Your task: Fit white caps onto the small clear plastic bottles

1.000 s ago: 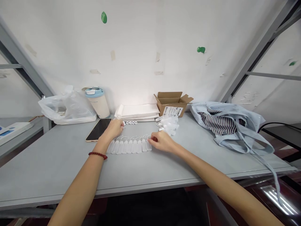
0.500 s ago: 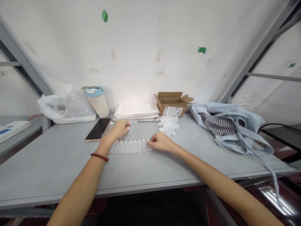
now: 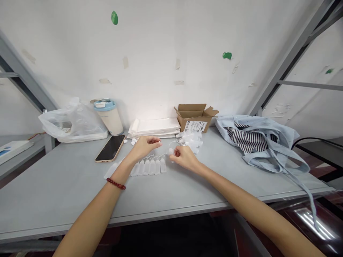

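A row of several small translucent plastic tags (image 3: 149, 167) with thin loops lies on the grey table (image 3: 66, 189). Just behind the row, my left hand (image 3: 143, 147), with a red bead bracelet on the wrist, pinches a tiny white piece at its fingertips. My right hand (image 3: 183, 157) is raised a little above the row's right end, its fingers closed on one tag and its loop. A loose heap of the same tags (image 3: 191, 140) lies just behind my right hand. Both hands are close together, fingertips facing.
A phone (image 3: 110, 148) lies face up at the left. Behind stand a lidded cup (image 3: 108, 116), a plastic bag (image 3: 72, 123), a white paper stack (image 3: 155, 126) and an open cardboard box (image 3: 194, 116). A light-blue cloth bag (image 3: 257, 141) lies at the right.
My right hand lifted one tag off the row's right end. My left hand came from the small white pieces at the back toward the right hand, pinching one.
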{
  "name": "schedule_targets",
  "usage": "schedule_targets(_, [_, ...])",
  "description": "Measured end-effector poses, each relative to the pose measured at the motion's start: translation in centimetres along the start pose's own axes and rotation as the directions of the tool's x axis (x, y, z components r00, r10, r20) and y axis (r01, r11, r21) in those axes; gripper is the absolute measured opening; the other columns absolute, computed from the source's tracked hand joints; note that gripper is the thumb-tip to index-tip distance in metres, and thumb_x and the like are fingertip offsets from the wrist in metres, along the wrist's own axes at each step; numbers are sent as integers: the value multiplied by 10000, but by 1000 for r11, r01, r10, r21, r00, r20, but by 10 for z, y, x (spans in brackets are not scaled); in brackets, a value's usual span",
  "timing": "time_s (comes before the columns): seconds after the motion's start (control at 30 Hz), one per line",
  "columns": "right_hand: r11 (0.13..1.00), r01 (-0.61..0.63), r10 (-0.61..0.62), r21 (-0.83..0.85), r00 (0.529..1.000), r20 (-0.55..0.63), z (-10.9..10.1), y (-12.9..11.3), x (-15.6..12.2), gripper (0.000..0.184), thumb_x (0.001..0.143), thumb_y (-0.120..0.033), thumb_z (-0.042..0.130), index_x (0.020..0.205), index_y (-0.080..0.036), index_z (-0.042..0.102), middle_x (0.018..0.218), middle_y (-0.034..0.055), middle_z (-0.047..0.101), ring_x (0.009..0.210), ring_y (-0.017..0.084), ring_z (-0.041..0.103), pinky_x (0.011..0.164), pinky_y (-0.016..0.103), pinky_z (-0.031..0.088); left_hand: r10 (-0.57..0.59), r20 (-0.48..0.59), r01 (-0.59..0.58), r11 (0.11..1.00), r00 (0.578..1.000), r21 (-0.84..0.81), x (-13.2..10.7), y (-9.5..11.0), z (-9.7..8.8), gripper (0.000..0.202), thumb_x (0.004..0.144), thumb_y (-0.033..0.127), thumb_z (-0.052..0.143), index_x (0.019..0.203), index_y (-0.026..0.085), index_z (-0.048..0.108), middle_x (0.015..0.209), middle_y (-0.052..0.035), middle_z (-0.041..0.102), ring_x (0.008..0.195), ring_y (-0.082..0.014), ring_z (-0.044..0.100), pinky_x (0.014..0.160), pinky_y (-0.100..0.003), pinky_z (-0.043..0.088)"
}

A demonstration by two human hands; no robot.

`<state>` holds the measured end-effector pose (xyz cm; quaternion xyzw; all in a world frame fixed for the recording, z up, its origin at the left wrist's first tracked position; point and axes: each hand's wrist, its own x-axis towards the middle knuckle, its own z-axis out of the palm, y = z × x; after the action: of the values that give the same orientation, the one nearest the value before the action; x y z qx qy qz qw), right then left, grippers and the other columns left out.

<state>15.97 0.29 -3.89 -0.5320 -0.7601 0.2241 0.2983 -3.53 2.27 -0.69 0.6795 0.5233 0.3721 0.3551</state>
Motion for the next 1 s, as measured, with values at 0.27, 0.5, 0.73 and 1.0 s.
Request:
schedule_targets(0.27, [978, 167, -150, 122, 979, -135, -4, -1, -2, 135, 713, -297, 573, 685, -172, 529, 613, -25, 554, 519, 86, 460, 521, 213, 355, -34, 51, 44, 973, 998, -228, -8, 14, 12, 369, 640, 455, 710, 882, 177, 690, 921, -49, 683, 738, -154, 583, 746, -306, 448])
schedule_targets(0.5, [965, 226, -207, 129, 967, -148, -5, 2, 1, 145, 734, -281, 588, 808, -158, 610, 683, 1, 604, 543, 93, 501, 549, 226, 384, -16, 65, 34, 956, 998, -292, -10, 15, 14, 350, 648, 418, 718, 898, 175, 687, 859, -46, 679, 763, -166, 593, 775, -319, 450])
schedule_targets(0.73, [934, 266, -248, 238, 963, -101, -8, -1, 2, 145, 717, -201, 585, 841, -166, 652, 816, 21, 621, 653, 103, 523, 565, 216, 385, 16, 92, 12, 955, 996, -296, -11, 16, 15, 325, 649, 398, 717, 870, 162, 684, 846, -52, 682, 814, -183, 604, 792, -325, 455])
schedule_targets(1.0, [924, 230, -260, 306, 964, 60, -20, -11, -1, 146, 817, -263, 510, 779, -166, 613, 785, 14, 549, 768, 132, 482, 674, 250, 386, 37, 83, -7, 941, 996, -339, -11, 17, 14, 327, 650, 395, 725, 887, 173, 684, 927, -67, 695, 923, -213, 612, 846, -341, 451])
